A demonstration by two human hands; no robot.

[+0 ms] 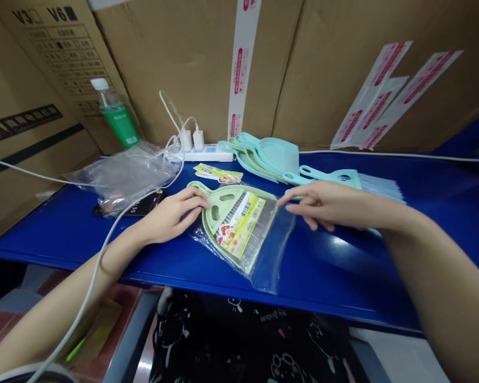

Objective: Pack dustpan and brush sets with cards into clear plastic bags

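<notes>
A light green dustpan (212,226) lies on the blue table inside a clear plastic bag (277,250), with a dark-bristled brush (262,226) nested in it. On top of the bristles sits a yellow-green and white printed label card (242,223). My left hand (179,213) is closed on the dustpan's left edge, near its handle. My right hand (317,205) hovers by the bag's right end, fingers apart and index finger stretched towards the bag's upper corner. Whether that fingertip touches the plastic I cannot tell.
Behind are several blue and green dustpans (281,154), a blue brush (377,186), spare label cards (217,173) and a power strip (211,154). Left are crumpled plastic bags (127,167) over a phone (143,206), a green-labelled bottle (120,119) and a white cable (104,247). Cardboard (183,53) backs the table.
</notes>
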